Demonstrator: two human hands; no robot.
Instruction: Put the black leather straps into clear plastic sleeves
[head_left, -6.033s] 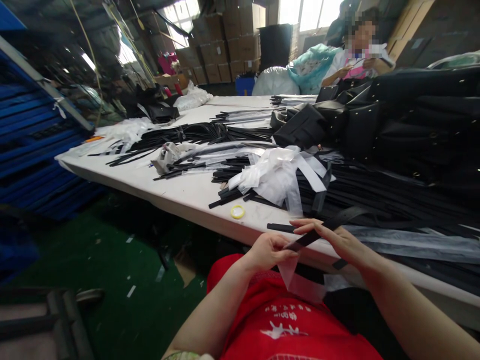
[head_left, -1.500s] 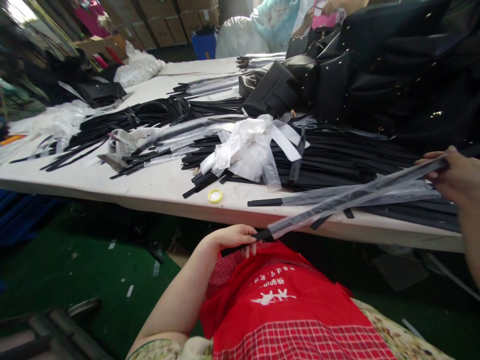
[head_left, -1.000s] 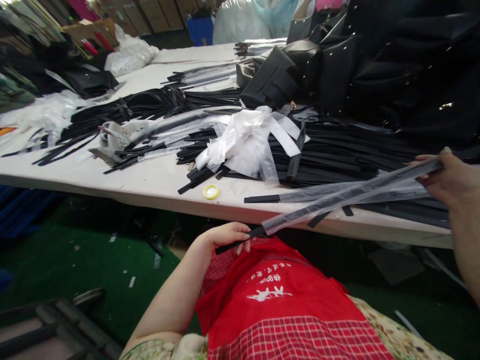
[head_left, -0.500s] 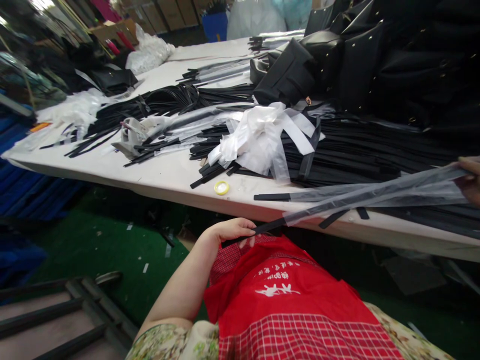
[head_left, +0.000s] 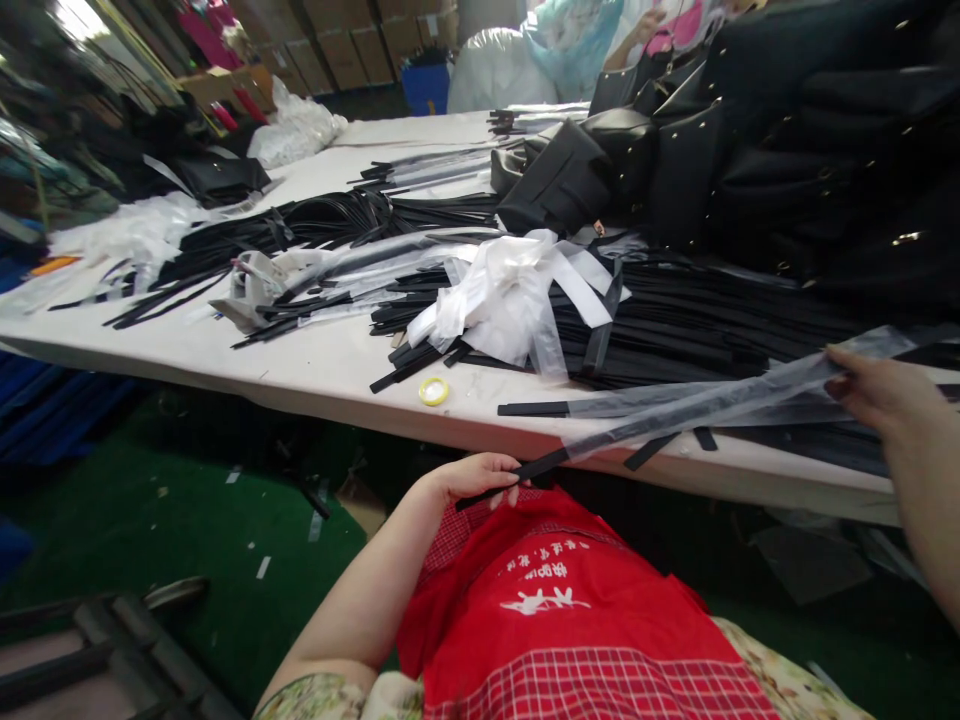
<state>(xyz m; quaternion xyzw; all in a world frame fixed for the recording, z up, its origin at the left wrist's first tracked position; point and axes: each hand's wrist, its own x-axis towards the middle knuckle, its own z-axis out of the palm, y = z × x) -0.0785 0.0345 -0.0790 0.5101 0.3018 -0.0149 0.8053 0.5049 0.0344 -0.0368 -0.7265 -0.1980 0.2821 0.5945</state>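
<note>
Beside the pale table (head_left: 322,372), pinched a black strap (head_left: 546,463) in closed left hand (head_left: 478,477), clasped its clear sleeve (head_left: 682,416) in curled right hand (head_left: 879,392).

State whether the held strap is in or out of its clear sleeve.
Partly in: the black strap lies bare at the left hand; the clear sleeve covers it beyond.

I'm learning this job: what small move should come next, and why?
Probably lower the held strap onto the table: the left hand grips its bare end, the right hand the clear sleeve around it, and another sleeved strap lies there.
</note>
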